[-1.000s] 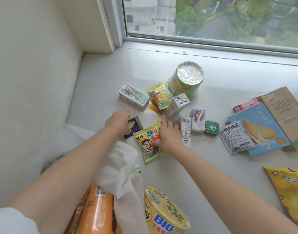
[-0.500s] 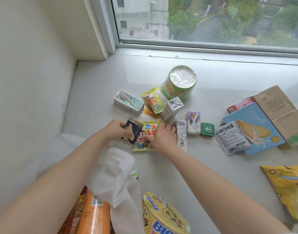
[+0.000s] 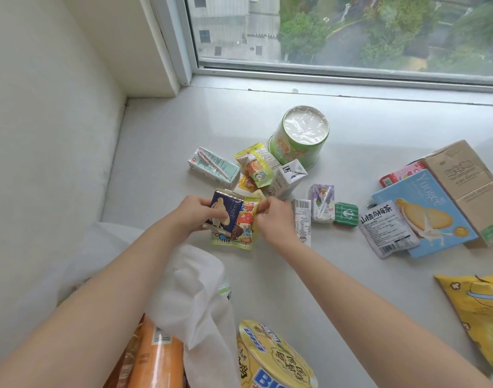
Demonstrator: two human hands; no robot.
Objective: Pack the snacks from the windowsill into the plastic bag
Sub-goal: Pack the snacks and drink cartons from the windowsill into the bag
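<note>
My left hand point(image 3: 193, 212) has its fingers curled round a navy packet point(image 3: 224, 212). My right hand point(image 3: 276, 217) pinches the top of a yellow-green packet point(image 3: 241, 228) just beside it. I hold both near the sill's point(image 3: 161, 152) left front edge, over the white bag point(image 3: 195, 298). A green cup point(image 3: 298, 135) and cartons point(image 3: 214, 168) lie farther back.

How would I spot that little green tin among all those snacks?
Start at the big green cup standing near the window, then look toward the person, right of both hands. The green tin lies beside a purple drink carton: small, square, white-striped, the only metal-looking piece.
</note>
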